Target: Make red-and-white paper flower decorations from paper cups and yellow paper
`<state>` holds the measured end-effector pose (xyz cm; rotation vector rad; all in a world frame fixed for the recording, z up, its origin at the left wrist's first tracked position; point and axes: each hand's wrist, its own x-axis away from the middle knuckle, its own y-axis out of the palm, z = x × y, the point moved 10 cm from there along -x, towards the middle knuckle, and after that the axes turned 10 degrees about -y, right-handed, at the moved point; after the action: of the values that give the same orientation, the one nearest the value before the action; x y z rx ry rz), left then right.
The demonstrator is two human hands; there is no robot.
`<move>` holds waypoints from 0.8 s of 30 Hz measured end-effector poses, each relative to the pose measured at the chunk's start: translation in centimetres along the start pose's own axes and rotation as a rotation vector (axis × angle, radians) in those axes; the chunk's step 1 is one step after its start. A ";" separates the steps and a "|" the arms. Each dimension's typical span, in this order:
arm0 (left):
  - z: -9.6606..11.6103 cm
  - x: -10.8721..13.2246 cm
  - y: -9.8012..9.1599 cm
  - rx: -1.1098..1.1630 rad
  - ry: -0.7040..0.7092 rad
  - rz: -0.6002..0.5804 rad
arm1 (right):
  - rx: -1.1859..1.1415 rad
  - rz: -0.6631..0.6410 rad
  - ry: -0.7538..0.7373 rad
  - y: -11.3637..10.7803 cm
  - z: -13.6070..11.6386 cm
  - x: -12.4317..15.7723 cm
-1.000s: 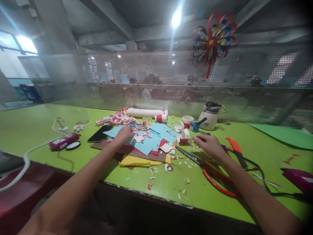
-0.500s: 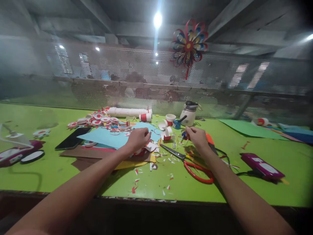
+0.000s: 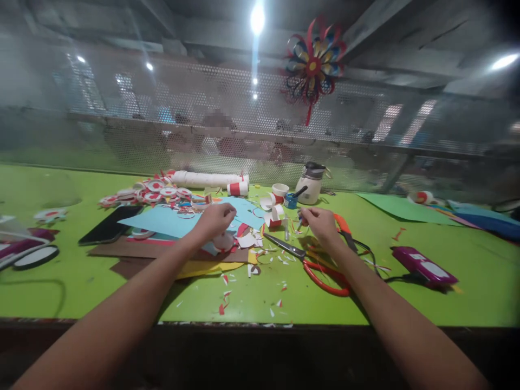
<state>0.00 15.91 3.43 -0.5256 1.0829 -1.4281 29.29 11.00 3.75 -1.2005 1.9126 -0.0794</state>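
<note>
My left hand [image 3: 214, 221] is closed, its fingers curled together over the light blue paper [image 3: 162, 221]; whether anything is in them is hidden. Below it lies a white and red paper cup piece [image 3: 223, 241]. My right hand [image 3: 319, 223] pinches thumb and fingers together, with a trace of something small and blue at the tips, too small to name. Between the hands are red-handled scissors [image 3: 289, 249], cut paper cups [image 3: 274, 215] and paper scraps [image 3: 248, 238]. An orange and black tool [image 3: 344, 230] lies partly hidden behind my right wrist.
Behind stand a blue paint jar [image 3: 291, 201] and a white bottle [image 3: 309, 187]. At left are a phone [image 3: 109, 225] and a heap of red and white cup pieces [image 3: 152, 190]. A purple glue gun-like device [image 3: 423, 267] and green paper [image 3: 406, 209] lie right.
The camera view has shifted slightly. My left hand has moved a little left, uncovering the cup piece below it. My right hand stays by the scissors, and less blue shows at its fingertips.
</note>
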 end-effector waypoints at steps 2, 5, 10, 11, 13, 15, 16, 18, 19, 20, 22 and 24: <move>-0.8 -0.4 -1.3 -0.008 -0.024 -0.030 | -0.005 -0.020 -0.004 0.2 -0.3 0.1; -2.2 -0.3 -2.1 -0.047 -0.046 -0.151 | -0.024 -0.059 -0.017 0.8 -0.6 0.3; -4.4 1.8 0.3 -0.137 -0.115 -0.297 | -0.038 -0.099 -0.032 1.5 -0.6 0.4; -4.7 2.2 0.9 -0.148 -0.133 -0.304 | -0.039 -0.106 -0.035 1.7 -0.6 0.5; -5.0 2.8 1.7 -0.165 -0.168 -0.296 | -0.039 -0.119 -0.043 1.9 -0.7 0.5; -5.1 3.1 2.0 -0.171 -0.192 -0.276 | -0.035 -0.126 -0.051 1.9 -0.9 0.6; -5.0 3.3 2.0 -0.169 -0.197 -0.266 | -0.032 -0.126 -0.055 1.9 -1.0 0.6; -4.9 3.4 1.8 -0.156 -0.199 -0.240 | -0.026 -0.120 -0.058 1.7 -1.2 0.5; -4.9 3.5 1.7 -0.147 -0.201 -0.227 | -0.025 -0.116 -0.059 1.6 -1.2 0.5; -5.0 3.6 1.5 -0.137 -0.205 -0.212 | -0.025 -0.114 -0.060 1.5 -1.3 0.5; -5.4 3.6 1.3 -0.109 -0.219 -0.182 | -0.023 -0.111 -0.060 1.3 -1.4 0.5; -6.0 3.5 0.9 -0.062 -0.241 -0.154 | -0.015 -0.110 -0.059 1.3 -1.5 0.5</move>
<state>-5.19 14.57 -1.10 -0.8192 0.9111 -1.4247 27.29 10.77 3.77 -1.3036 1.7983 -0.0871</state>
